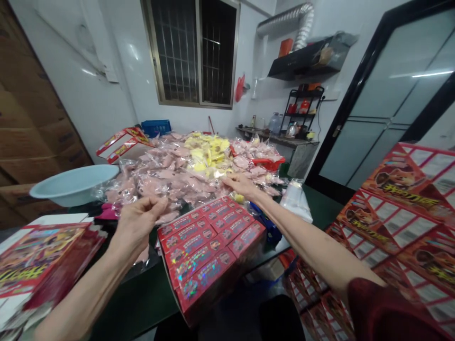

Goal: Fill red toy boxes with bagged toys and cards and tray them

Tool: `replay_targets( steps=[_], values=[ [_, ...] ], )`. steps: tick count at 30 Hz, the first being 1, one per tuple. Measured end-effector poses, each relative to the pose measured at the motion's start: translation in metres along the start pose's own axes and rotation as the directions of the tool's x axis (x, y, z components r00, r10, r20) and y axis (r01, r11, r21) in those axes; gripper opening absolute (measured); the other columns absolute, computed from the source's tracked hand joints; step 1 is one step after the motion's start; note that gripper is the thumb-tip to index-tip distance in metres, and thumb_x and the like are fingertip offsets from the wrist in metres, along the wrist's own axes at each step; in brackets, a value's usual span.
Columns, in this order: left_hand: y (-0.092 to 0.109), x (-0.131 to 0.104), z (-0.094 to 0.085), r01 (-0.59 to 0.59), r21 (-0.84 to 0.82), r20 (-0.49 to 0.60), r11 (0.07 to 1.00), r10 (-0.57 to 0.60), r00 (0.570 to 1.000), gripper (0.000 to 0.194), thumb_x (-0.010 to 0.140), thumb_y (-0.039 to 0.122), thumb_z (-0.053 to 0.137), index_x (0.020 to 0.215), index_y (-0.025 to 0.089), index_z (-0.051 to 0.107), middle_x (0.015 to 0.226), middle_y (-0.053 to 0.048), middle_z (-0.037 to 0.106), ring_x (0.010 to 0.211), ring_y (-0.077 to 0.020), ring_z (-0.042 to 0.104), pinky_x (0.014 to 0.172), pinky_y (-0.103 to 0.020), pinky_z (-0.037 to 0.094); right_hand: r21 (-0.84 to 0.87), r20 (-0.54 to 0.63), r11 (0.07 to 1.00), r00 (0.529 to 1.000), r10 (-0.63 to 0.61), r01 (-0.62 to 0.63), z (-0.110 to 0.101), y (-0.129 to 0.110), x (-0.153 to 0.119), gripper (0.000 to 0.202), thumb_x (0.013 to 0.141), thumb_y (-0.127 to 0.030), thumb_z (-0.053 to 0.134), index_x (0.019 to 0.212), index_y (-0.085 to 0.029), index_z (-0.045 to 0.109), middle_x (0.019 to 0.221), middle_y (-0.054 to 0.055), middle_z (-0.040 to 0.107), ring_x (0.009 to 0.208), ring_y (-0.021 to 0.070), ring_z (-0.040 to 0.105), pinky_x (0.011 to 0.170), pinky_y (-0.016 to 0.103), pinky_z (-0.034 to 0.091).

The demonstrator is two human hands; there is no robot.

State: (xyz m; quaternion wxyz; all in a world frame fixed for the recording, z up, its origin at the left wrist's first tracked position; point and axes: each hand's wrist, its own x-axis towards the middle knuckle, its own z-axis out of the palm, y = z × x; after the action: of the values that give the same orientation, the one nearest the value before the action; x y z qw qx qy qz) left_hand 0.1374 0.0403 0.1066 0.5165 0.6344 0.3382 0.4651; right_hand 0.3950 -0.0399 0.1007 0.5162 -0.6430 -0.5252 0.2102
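My left hand (142, 213) is in a pinch at the near edge of a heap of pink bagged pieces (167, 175), left of the red box. Whatever its fingertips hold is too small to make out. Over the heap's right part reaches my right hand (241, 185), thumb and fingers pressed together against the clear bags; I cannot tell what is between them. Yellow bagged pieces (208, 150) lie on top of the pink ones. Between my forearms stands an open carton (220, 289) filled with rows of shiny small red boxes (199, 241).
Flattened printed cartons (39, 260) lie at the left, with a pale blue basin (74, 184) behind. A red-edged display box (124, 142) and blue crate (156, 127) stand farther back. Stacked red display boxes (387, 222) rise at the right. A white object (295, 199) sits near my right forearm.
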Motion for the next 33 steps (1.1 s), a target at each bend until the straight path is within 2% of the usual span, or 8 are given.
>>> replay_targets(
  steps=[4,8,12,15,20,24,28,33],
  values=[
    [-0.017,0.002,0.0,0.18,-0.029,0.005,0.983,-0.18,0.984,0.026,0.048,0.036,0.073,0.053,0.015,0.058,0.051,-0.003,0.064,0.048,-0.0162,0.06,0.049,-0.026,0.044,-0.029,0.062,0.999,0.997,0.041,-0.039,0.01,0.024,0.004,0.033,0.08,-0.04,0.051,0.063,-0.015,0.063,0.056,-0.001,0.06,0.047,0.008,0.047,0.048,0.021,0.033],
    [-0.022,0.001,0.0,0.242,-0.044,-0.035,0.969,-0.244,0.969,0.026,0.046,0.033,0.074,0.049,0.015,0.056,0.049,-0.002,0.063,0.041,-0.0115,0.053,0.043,-0.022,0.039,-0.053,0.097,0.998,0.995,0.038,-0.033,0.01,0.034,0.009,0.036,0.079,-0.045,0.052,0.064,-0.015,0.064,0.051,-0.003,0.056,0.044,0.0072,0.043,0.045,0.02,0.029],
    [-0.023,0.0,-0.006,0.272,-0.066,-0.067,0.96,-0.276,0.959,0.023,0.047,0.03,0.073,0.05,0.015,0.056,0.048,-0.001,0.062,0.043,-0.0117,0.054,0.045,-0.022,0.042,-0.062,0.142,0.998,0.989,0.04,-0.031,0.011,0.036,0.017,0.036,0.077,-0.048,0.055,0.066,-0.016,0.066,0.048,-0.004,0.054,0.042,0.0073,0.042,0.046,0.02,0.029],
    [-0.024,0.0,-0.011,0.287,-0.062,-0.047,0.956,-0.29,0.956,0.021,0.05,0.03,0.072,0.056,0.015,0.058,0.048,-0.001,0.062,0.043,-0.0134,0.055,0.044,-0.023,0.043,-0.055,0.168,0.998,0.985,0.044,-0.035,0.014,0.036,0.021,0.036,0.075,-0.049,0.058,0.065,-0.016,0.067,0.045,-0.005,0.052,0.043,0.0075,0.042,0.046,0.02,0.028],
    [-0.023,0.002,-0.011,0.291,-0.07,-0.036,0.954,-0.294,0.955,0.024,0.051,0.028,0.072,0.047,0.015,0.053,0.045,0.0,0.059,0.038,-0.0097,0.05,0.042,-0.021,0.04,-0.008,0.201,0.998,0.977,0.066,-0.065,0.016,0.039,0.023,0.038,0.074,-0.051,0.06,0.063,-0.016,0.067,0.041,-0.004,0.05,0.041,0.0077,0.041,0.046,0.021,0.028],
    [-0.022,0.001,-0.011,0.299,-0.074,-0.021,0.951,-0.301,0.953,0.027,0.051,0.03,0.073,0.046,0.015,0.052,0.045,-0.001,0.059,0.039,-0.0105,0.052,0.043,-0.022,0.041,0.031,0.253,0.993,0.962,0.102,-0.114,0.015,0.042,0.026,0.039,0.072,-0.052,0.062,0.061,-0.015,0.066,0.04,-0.003,0.052,0.039,0.0083,0.043,0.045,0.021,0.029],
    [-0.021,-0.001,-0.011,0.333,-0.129,-0.002,0.934,-0.336,0.942,0.03,0.053,0.03,0.074,0.045,0.016,0.049,0.042,0.0,0.057,0.037,-0.0122,0.053,0.041,-0.023,0.041,0.074,0.3,0.98,0.941,0.154,-0.184,0.015,0.044,0.029,0.036,0.071,-0.049,0.065,0.062,-0.014,0.068,0.039,-0.003,0.052,0.037,0.008,0.043,0.043,0.021,0.028],
    [-0.032,-0.001,-0.009,0.396,-0.236,-0.025,0.888,-0.412,0.911,0.027,0.05,0.013,0.071,0.039,0.016,0.046,0.033,0.003,0.05,0.028,-0.008,0.043,0.032,-0.018,0.031,0.169,0.32,0.931,0.911,0.259,-0.324,0.021,0.046,0.03,0.022,0.066,-0.03,0.072,0.055,-0.012,0.065,0.035,-0.003,0.051,0.032,0.0073,0.04,0.038,0.02,0.025]
  ],
)
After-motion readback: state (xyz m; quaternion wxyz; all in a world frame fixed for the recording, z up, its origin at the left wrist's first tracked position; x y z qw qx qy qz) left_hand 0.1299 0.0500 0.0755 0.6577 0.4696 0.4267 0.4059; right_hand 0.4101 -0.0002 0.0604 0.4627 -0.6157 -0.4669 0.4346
